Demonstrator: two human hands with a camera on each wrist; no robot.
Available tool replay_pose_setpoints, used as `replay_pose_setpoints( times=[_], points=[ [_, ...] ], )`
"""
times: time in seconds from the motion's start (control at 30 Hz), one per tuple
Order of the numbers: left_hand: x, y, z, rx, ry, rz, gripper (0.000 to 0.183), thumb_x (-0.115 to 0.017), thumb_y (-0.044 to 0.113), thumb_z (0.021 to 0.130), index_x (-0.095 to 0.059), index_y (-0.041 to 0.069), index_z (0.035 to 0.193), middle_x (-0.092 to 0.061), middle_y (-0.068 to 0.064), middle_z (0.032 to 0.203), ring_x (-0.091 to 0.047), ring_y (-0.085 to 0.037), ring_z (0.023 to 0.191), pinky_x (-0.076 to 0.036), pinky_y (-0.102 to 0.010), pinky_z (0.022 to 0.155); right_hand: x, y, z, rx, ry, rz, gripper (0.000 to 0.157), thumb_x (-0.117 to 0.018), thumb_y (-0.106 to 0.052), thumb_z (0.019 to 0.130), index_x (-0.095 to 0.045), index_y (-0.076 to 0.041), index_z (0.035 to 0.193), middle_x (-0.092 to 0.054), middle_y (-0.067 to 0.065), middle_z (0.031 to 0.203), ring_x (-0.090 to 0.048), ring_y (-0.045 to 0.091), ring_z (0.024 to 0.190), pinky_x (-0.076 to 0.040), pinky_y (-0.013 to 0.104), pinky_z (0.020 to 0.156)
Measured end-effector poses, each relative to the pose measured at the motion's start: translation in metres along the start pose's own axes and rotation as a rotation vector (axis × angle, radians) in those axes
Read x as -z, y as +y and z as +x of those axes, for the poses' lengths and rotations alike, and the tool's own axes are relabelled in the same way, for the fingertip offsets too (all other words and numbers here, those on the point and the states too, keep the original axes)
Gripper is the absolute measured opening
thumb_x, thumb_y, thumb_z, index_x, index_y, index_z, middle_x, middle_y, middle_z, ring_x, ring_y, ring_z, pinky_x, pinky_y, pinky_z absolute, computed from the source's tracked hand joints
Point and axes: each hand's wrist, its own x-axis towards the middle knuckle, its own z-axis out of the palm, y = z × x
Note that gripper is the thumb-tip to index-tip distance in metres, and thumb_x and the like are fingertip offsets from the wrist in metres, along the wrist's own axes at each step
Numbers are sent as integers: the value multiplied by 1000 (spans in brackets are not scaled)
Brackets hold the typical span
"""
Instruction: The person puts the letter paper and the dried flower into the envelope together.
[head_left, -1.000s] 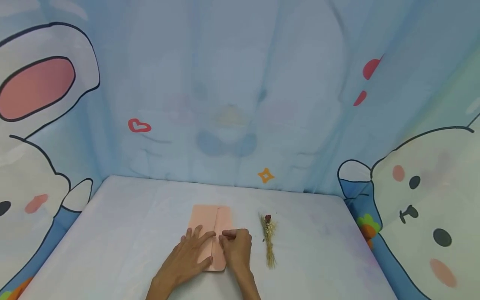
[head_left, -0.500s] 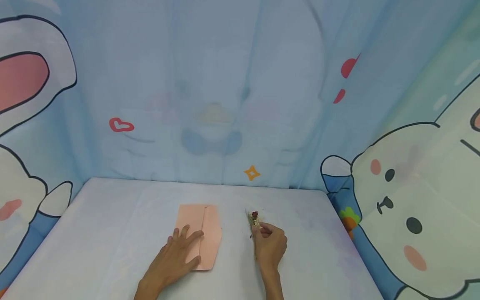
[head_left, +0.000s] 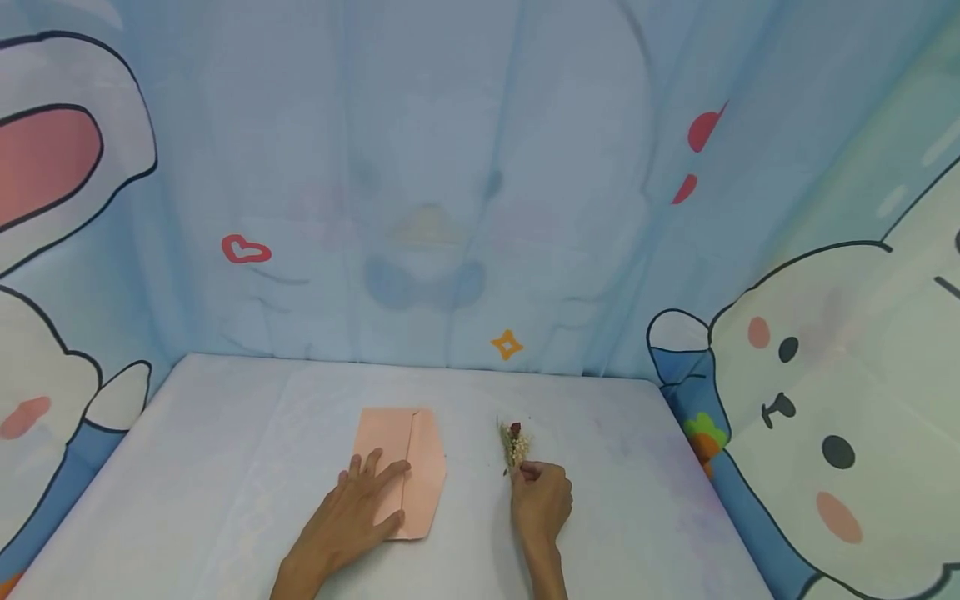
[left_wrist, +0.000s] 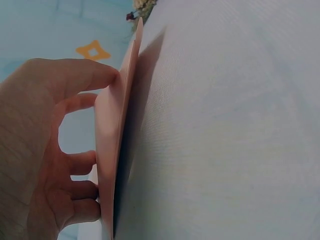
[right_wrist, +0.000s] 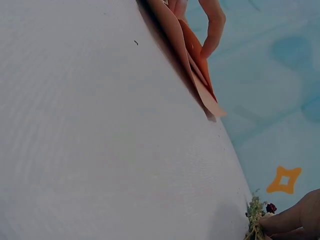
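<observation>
A folded sheet of peach paper [head_left: 429, 471], with a lengthwise seam, lies on the white table in the head view. My left hand [head_left: 351, 515] rests on its left side, fingers spread. In the left wrist view the paper [left_wrist: 112, 120] stands a little off the cloth along one edge, fingertips on its face. Layers of the paper [right_wrist: 202, 85] gape apart in the right wrist view. To its right, my right hand [head_left: 542, 502] pinches a small bunch of dried flowers [head_left: 516, 442] with a dark red bloom; the hand hides its lower stems.
White cloth covers the table [head_left: 247, 450]. Behind it hangs a blue curtain [head_left: 420, 167] printed with cartoon rabbits, a heart and an orange star [head_left: 507, 344]. A tiny dark scrap [right_wrist: 136, 43] lies on the cloth in the right wrist view.
My right hand has left the paper's seam, moved right and taken hold of the dried flowers, then slid slightly down the bunch. My left hand stays on the paper. The head view has shifted.
</observation>
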Motion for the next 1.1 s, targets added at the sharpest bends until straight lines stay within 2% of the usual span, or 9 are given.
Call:
replay_pose_setpoints(
  times=[0.23,0.4,0.7,1.1],
  points=[
    [0,1,2,-2,-2,2,57,-59,52,95,-42,43,149,-30,-11,166,-26,-47,151,-28,-59,123,-2,1,1,1,5,-14,5,-78,-9,82,-80,-4,84,-75,10,71,-67,21,59,-51,40,56],
    [0,1,3,-11,-6,-13,58,-59,50,95,-44,39,150,-31,-15,165,-26,-50,150,-29,-61,122,-2,0,0,-10,13,-15,5,-78,-8,82,-80,-5,83,-74,10,71,-66,21,59,-49,37,55],
    [0,-1,3,-19,0,-23,59,-59,49,95,-43,37,150,-32,-16,164,-25,-51,150,-28,-62,122,-1,-9,-1,7,19,40,6,-77,-8,82,-80,-4,84,-75,10,71,-66,18,59,-48,34,55],
    [1,-3,2,-32,6,-47,59,-59,50,96,-41,38,152,-29,-17,165,-24,-51,151,-28,-62,122,-9,-27,-13,63,-41,116,4,-78,-7,81,-79,-3,83,-74,9,69,-65,15,58,-54,35,56]
  ],
)
